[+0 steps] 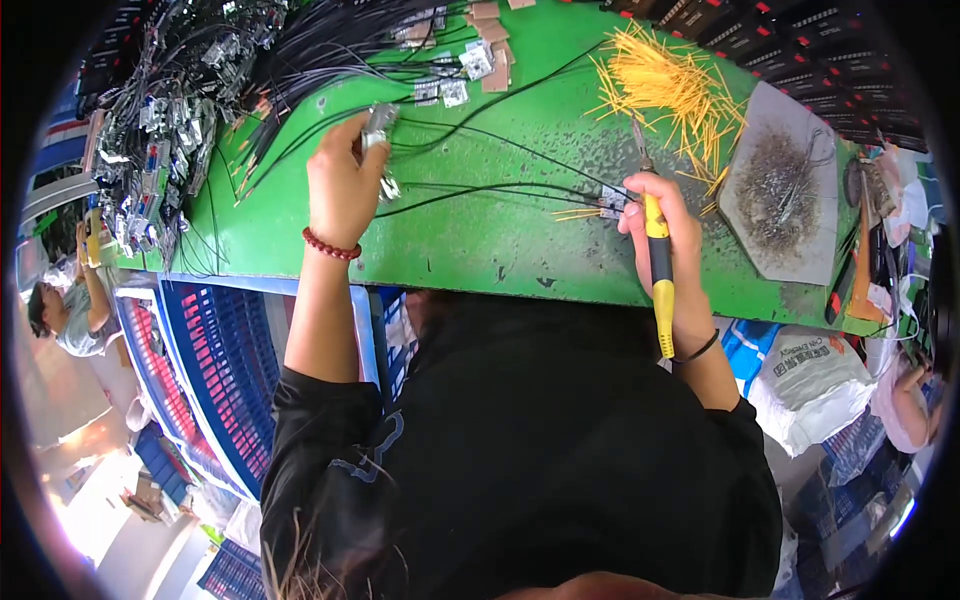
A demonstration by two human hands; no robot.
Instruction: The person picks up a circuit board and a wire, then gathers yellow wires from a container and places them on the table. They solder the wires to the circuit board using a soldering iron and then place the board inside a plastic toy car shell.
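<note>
Head view: grips a silvery metal part (380,118) in the left hand (345,165), with bent fingers and thumb, above a green table (480,250). Holds a yellow-and-black soldering iron (661,265) in the closed right hand (672,215), with the tip near a heap of yellow sticks (665,85). Shows black cables (480,187) stretching between both hands. Includes, close to the right fingertips, a small pale square piece (611,197) with dark markings too small to read; cannot tell whether held. Shows similar dark marks on pale squares (478,60) farther back, white lettering on black boxes (790,65) at upper right, bold dark print across a white sack (810,385) below the table, and a blue outlined emblem on the black shirt (560,430).
</note>
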